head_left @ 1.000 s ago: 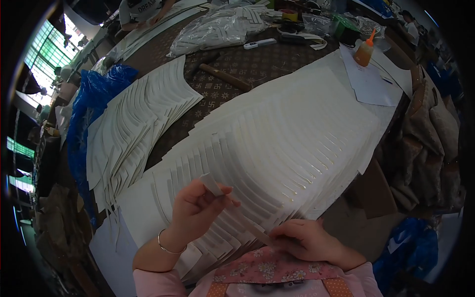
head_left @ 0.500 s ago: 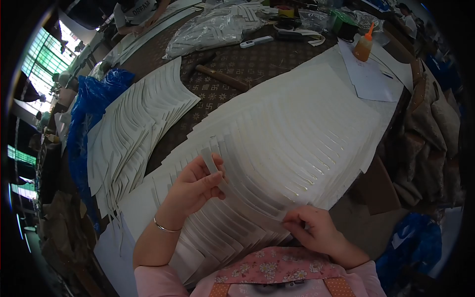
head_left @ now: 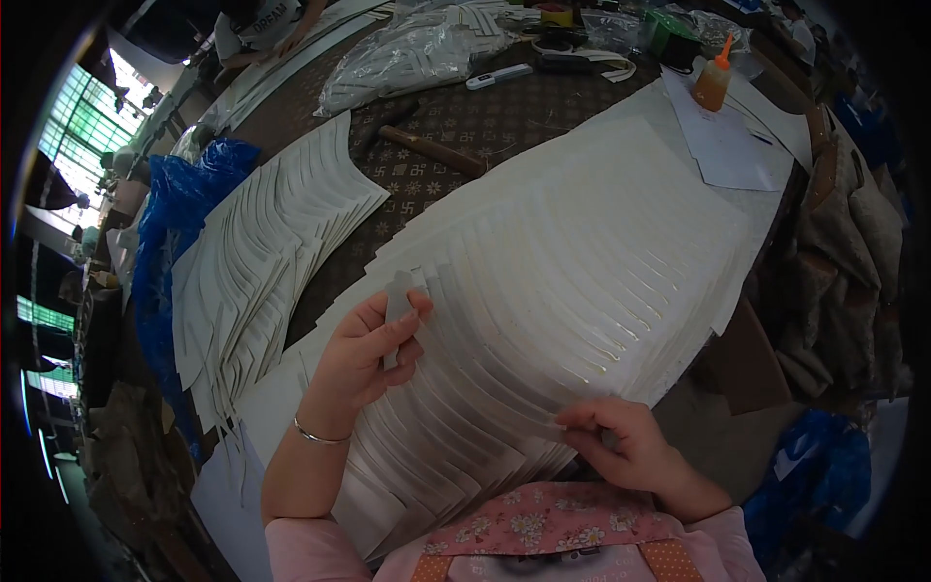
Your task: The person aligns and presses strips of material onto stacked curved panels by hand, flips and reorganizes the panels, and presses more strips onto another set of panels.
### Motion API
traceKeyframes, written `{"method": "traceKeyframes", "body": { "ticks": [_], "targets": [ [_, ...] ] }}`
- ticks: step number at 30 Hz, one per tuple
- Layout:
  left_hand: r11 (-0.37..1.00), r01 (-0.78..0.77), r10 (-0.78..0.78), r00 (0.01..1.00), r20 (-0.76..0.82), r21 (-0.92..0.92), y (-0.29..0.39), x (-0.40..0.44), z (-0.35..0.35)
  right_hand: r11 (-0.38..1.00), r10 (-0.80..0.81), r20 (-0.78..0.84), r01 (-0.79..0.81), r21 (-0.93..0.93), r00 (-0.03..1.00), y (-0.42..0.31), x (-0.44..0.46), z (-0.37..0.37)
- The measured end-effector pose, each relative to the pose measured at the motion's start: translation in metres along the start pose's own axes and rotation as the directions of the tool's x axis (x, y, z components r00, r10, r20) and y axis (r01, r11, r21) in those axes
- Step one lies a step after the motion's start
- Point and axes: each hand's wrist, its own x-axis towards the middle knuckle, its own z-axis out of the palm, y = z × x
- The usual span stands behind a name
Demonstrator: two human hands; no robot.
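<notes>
My left hand (head_left: pixel 378 344) is closed on the upper end of a pale strip (head_left: pixel 398 299), which stands up between thumb and fingers. Over the lower right part of the fanned white sheets (head_left: pixel 572 233), my right hand (head_left: pixel 616 436) pinches the other end of a strip at its fingertips. The strip's middle is hard to tell from the sheets beneath. Shiny lines of glue (head_left: pixel 621 330) run along the sheets just above my right hand. Grey strips lie side by side across the stack between my hands.
A second fanned stack (head_left: pixel 276 233) lies left beside blue plastic (head_left: pixel 179 209). Beyond are a hammer (head_left: pixel 432 150), a cutter (head_left: pixel 499 77), bagged strips (head_left: pixel 412 58) and an orange-tipped glue bottle (head_left: pixel 713 82). Another person (head_left: pixel 262 29) works at the top left.
Both hands have moved up over the stack and farther apart, carrying the strip from near my body. It now lies along the sheets' curve, its left end raised in my left hand.
</notes>
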Motion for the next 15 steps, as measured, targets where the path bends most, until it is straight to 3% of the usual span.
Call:
{"method": "traceKeyframes", "body": {
  "ticks": [2, 3, 5, 6, 8, 9, 11, 15],
  "targets": [
    [0.979, -0.011, 0.018, 0.999, -0.033, 0.201, 0.000, 0.009, -0.007, 0.997, 0.072, -0.026, -0.071, 0.037, 0.997, 0.002, 0.000, 0.001],
    [0.979, -0.011, 0.018, 0.999, -0.033, 0.202, 0.001, 0.015, -0.008, 0.998, 0.038, -0.061, -0.041, -0.046, 0.997, 0.002, 0.002, 0.002],
    [0.888, -0.004, 0.076, 0.987, -0.139, 0.460, 0.002, 0.028, -0.008, 0.992, -0.001, -0.090, -0.011, -0.129, 0.996, 0.004, 0.006, 0.004],
    [0.888, -0.005, 0.078, 0.987, -0.139, 0.460, 0.002, 0.034, -0.007, 0.975, -0.089, -0.115, 0.062, -0.214, 0.989, 0.006, 0.008, 0.005],
    [0.686, 0.067, 0.145, 0.963, -0.227, 0.724, 0.002, 0.047, -0.002, 0.945, -0.177, -0.135, 0.130, -0.299, 0.975, 0.008, 0.012, 0.008],
    [0.686, 0.067, 0.145, 0.963, -0.226, 0.724, 0.002, 0.053, 0.000, 0.927, -0.196, -0.166, 0.127, -0.353, 0.966, 0.008, 0.013, 0.011],
    [0.461, 0.045, 0.250, 0.952, -0.178, 0.886, 0.003, 0.065, 0.001, 0.905, -0.217, -0.198, 0.121, -0.408, 0.956, 0.008, 0.017, 0.014],
    [0.403, -0.049, 0.315, 0.945, -0.088, 0.914, 0.000, 0.081, -0.004, 0.868, -0.226, -0.212, 0.098, -0.486, 0.951, 0.011, 0.021, 0.017]
  ]
}}
